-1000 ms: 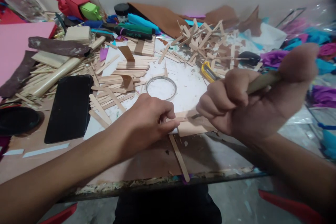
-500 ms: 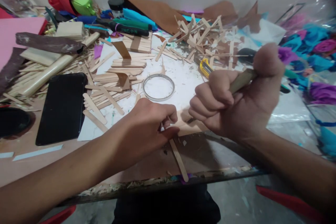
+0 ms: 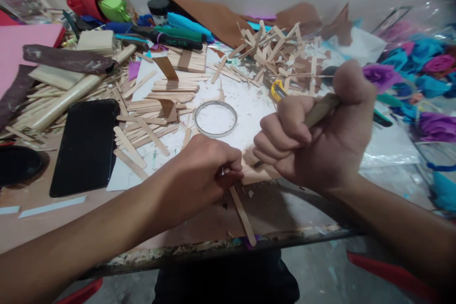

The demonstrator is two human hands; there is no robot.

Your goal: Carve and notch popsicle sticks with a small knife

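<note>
My left hand (image 3: 210, 164) is closed in a pinch low over the table, its fingertips on a craft stick (image 3: 243, 218) that sticks out below them towards the table edge. My right hand (image 3: 313, 137) is wrapped round the greyish-brown handle of a chisel-like tool (image 3: 322, 110), thumb on top. The tool's narrow dark tip comes out under the little finger and meets a pale flat wooden piece (image 3: 261, 174). The fingers hide most of the tool and the stick's upper end.
Left of my hands lie a black phone (image 3: 85, 147) and loose craft sticks (image 3: 149, 135). A tape ring (image 3: 215, 118) rests on white paper. Behind stand a heap of sticks (image 3: 267, 52) and a yellow cutter (image 3: 278, 90). Paper flowers (image 3: 434, 123) crowd the right.
My right hand has shifted slightly left and tilted, still gripping the tool. The left fingers have curled a little tighter. The craft stick below has hardly moved.
</note>
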